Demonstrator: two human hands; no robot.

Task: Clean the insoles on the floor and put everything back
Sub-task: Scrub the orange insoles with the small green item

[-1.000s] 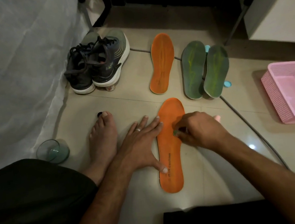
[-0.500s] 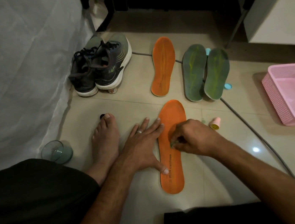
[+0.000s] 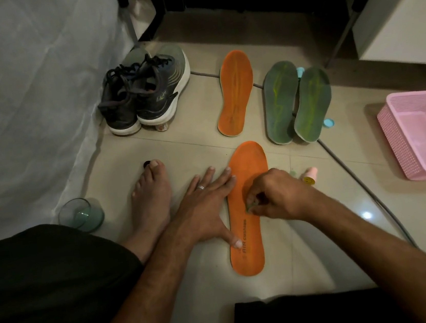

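The floor (image 3: 327, 268) is glossy pale tile, smooth enough to throw back a bright spot of light. The near orange insole (image 3: 247, 253) looks matt and foam-like, with dark printed lettering; the far orange insole (image 3: 235, 91) shows a finely ridged face. The two green insoles (image 3: 296, 102) look dull and worn, streaked yellow. The sneakers (image 3: 145, 97) have dark woven mesh uppers and smooth white rubbery soles. The pink basket (image 3: 397, 144) is perforated plastic. The tumbler (image 3: 81, 215) is clear greenish glass. White sheeting (image 3: 25, 104) looks thin, matt and creased.
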